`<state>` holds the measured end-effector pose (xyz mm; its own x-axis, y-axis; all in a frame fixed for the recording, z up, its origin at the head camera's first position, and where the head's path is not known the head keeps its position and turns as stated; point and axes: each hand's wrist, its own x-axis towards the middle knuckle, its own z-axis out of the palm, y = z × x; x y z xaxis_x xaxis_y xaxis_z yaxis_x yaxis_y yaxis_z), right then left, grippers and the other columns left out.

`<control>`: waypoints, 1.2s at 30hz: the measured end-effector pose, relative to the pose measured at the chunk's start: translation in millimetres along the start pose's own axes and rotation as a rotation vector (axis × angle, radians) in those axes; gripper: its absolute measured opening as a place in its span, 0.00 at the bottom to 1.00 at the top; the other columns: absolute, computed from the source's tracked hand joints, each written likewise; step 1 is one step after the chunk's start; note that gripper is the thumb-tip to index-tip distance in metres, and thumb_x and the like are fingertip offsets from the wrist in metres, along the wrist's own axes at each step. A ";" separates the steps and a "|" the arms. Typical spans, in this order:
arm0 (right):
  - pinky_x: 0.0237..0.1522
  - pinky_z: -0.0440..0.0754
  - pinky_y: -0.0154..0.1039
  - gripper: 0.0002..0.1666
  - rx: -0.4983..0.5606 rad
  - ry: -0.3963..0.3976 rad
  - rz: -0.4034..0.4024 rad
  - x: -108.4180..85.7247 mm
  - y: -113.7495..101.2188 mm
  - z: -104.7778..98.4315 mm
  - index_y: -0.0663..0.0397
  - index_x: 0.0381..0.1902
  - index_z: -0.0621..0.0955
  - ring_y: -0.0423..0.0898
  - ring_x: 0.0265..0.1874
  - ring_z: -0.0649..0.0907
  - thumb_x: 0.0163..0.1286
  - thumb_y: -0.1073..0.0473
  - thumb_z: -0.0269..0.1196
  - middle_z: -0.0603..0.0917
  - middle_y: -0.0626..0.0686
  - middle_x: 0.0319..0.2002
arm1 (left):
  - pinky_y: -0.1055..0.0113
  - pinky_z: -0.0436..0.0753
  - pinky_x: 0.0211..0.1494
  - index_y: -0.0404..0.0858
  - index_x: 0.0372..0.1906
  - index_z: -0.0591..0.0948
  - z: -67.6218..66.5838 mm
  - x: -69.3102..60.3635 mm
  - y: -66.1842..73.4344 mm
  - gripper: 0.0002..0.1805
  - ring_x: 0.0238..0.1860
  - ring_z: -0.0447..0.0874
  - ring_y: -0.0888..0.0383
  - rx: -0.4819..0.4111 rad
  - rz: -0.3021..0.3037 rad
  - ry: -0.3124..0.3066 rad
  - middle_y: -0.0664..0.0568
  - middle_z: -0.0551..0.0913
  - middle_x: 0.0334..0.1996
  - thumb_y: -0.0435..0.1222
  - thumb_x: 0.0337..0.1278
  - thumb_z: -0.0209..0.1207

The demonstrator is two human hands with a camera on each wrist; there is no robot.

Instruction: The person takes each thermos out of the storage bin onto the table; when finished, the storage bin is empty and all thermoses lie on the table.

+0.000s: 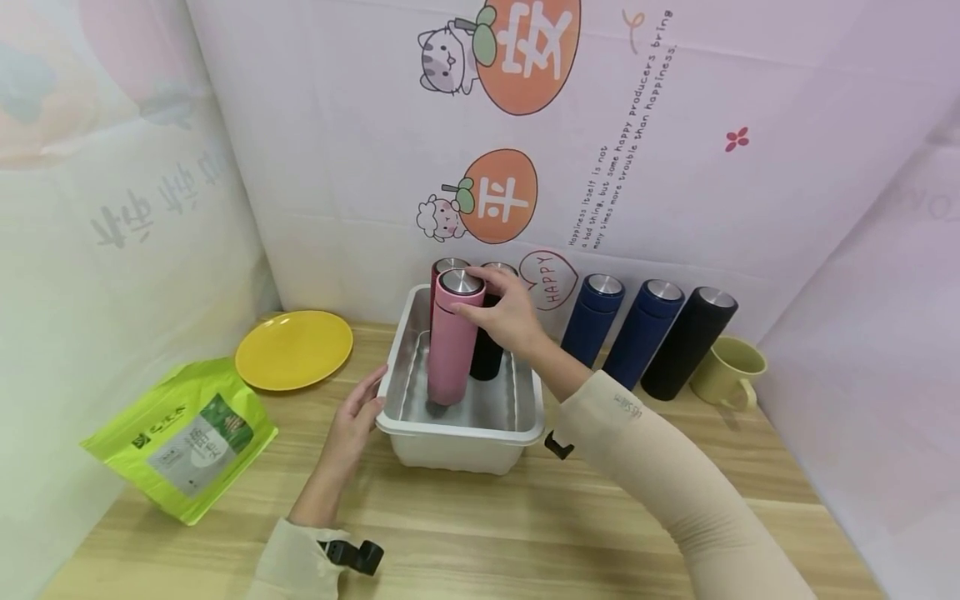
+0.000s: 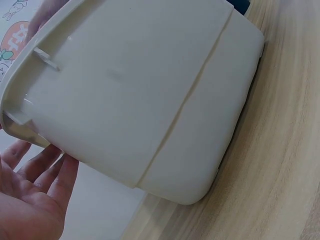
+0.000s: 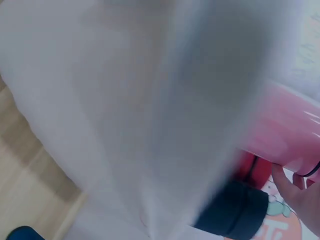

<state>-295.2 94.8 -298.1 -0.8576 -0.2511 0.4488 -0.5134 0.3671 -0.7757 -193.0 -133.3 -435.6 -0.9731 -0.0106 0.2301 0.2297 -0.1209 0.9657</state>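
My right hand (image 1: 510, 312) grips a pink thermos bottle (image 1: 452, 350) around its upper part, just below the silver lid top. The bottle is upright within a white plastic basin (image 1: 457, 454); whether its base touches the bottom I cannot tell. Behind it in the basin stand a red thermos (image 1: 448, 265) and a black thermos (image 1: 487, 358), both partly hidden. At the basin's left side, my left hand (image 1: 354, 421) touches the rim. In the left wrist view its fingers (image 2: 62, 187) lie fairly straight against the outer wall under the rim. A pale blur covers much of the right wrist view.
Right of the basin stand two blue thermoses (image 1: 592, 321) (image 1: 643, 333), a black thermos (image 1: 690, 342) and a green mug (image 1: 729, 371). To the left are a yellow plate (image 1: 294, 350) and a lime-green pouch (image 1: 187, 442). Printed cloth walls (image 1: 337, 167) enclose the wooden table (image 1: 480, 533).
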 end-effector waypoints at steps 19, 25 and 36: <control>0.51 0.79 0.47 0.36 0.049 0.103 0.177 -3.0 -45.1 -91.0 0.53 0.65 0.76 0.50 0.58 0.74 0.59 0.57 0.73 0.70 0.53 0.63 | 0.73 0.74 0.56 0.28 0.71 0.61 0.6 0.0 1.1 0.27 0.68 0.60 0.41 -0.006 -0.005 0.000 0.33 0.59 0.70 0.26 0.69 0.43; 0.45 0.82 0.36 0.35 0.146 0.153 0.207 -9.0 -56.3 -125.1 0.53 0.67 0.74 0.49 0.52 0.77 0.62 0.60 0.70 0.73 0.57 0.59 | 0.73 0.74 0.56 0.27 0.71 0.61 -0.5 -1.1 2.7 0.27 0.68 0.60 0.41 -0.002 -0.003 0.003 0.33 0.59 0.70 0.26 0.69 0.43; 0.36 0.84 0.33 0.39 0.359 0.284 0.199 -29.3 -57.5 -178.2 0.63 0.65 0.74 0.46 0.42 0.82 0.55 0.66 0.74 0.76 0.59 0.53 | 0.69 0.74 0.59 0.27 0.71 0.61 -0.5 -0.4 1.1 0.27 0.69 0.59 0.42 -0.005 0.010 -0.014 0.32 0.60 0.70 0.25 0.69 0.43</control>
<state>-245.9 240.6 -187.6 -0.9379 0.0645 0.3409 -0.3390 0.0391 -0.9400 -192.4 -133.9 -434.7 -0.9704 0.0023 0.2415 0.2393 -0.1256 0.9628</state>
